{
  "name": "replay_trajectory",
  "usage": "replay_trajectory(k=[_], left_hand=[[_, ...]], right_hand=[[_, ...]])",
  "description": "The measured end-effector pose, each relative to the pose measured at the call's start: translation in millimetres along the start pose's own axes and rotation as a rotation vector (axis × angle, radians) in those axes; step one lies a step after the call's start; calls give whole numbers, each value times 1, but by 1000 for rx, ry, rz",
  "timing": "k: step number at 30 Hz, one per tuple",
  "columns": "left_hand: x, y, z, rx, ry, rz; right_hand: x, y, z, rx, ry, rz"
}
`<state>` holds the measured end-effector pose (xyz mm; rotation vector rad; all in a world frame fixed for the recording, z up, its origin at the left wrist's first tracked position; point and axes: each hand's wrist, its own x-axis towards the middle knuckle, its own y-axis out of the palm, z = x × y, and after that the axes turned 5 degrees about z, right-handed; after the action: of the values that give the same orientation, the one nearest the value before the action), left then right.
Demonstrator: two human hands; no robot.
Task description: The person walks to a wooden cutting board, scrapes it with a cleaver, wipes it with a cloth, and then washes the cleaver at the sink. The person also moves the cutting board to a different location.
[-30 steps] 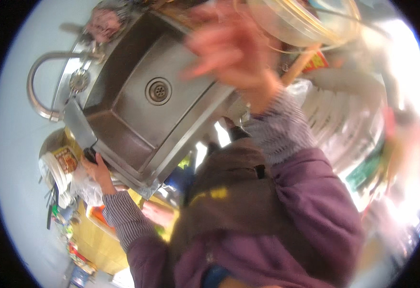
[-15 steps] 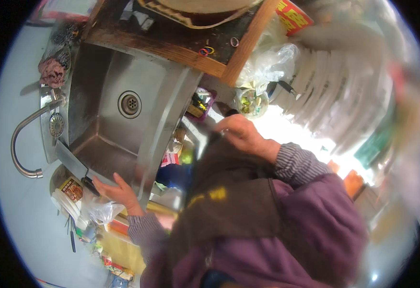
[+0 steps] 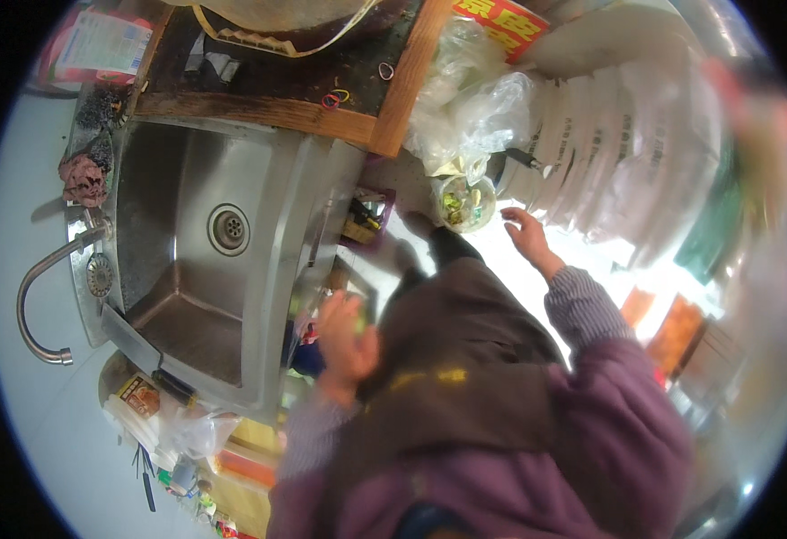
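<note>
My left hand (image 3: 347, 346) is raised beside the sink's front edge, before the dark brown apron (image 3: 474, 404). It is blurred, but its thumb stands apart from the fingers and it holds nothing I can see. Out to the right, my right hand (image 3: 532, 242) hangs with loosely spread fingers and nothing in them. Nearest to it is a small lined bin (image 3: 465, 205) with green and pale scraps inside. A steel sink (image 3: 272, 211) lies to the left, its basin bare around the drain. Across the sink's near left corner rests a cleaver (image 3: 133, 340) with a black handle.
A curved tap (image 3: 30, 278) stands at the left wall near a pink cloth (image 3: 85, 180). Beyond the sink is a wood-edged table (image 3: 259, 126) with rubber bands. White stacked sacks (image 3: 591, 153) line the right, beside clear plastic bags (image 3: 492, 112). A purple crate (image 3: 384, 220) sits beside the sink.
My left hand has come away from the cleaver's handle, moving right to the front of my body. My right hand has swung from the apron out to the right, toward the bin.
</note>
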<state>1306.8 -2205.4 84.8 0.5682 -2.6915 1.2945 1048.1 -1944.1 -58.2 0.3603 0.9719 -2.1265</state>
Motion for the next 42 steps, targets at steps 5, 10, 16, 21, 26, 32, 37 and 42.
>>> replay_trajectory(k=[5,10,16,21,26,32,37,42], left_hand=[[-1,53,-1,-131,-265,212],[-18,121,28,-220,-522,273],[-44,239,82,-519,-999,222],[-46,338,159,-336,-993,433],[-27,424,212,-468,-1208,548],[-3,503,231,-717,-1454,430],[-4,526,233,-960,-1217,78],[-7,521,216,-697,-1155,-119]], right_hand=[[47,-4,-28,279,291,-26],[107,9,-76,248,275,-176],[140,55,-167,267,363,-128],[136,110,-275,583,645,-107],[139,158,-337,916,1066,-285],[155,193,-376,2025,520,138],[150,197,-367,1172,643,-424],[144,195,-308,1043,633,-911]])
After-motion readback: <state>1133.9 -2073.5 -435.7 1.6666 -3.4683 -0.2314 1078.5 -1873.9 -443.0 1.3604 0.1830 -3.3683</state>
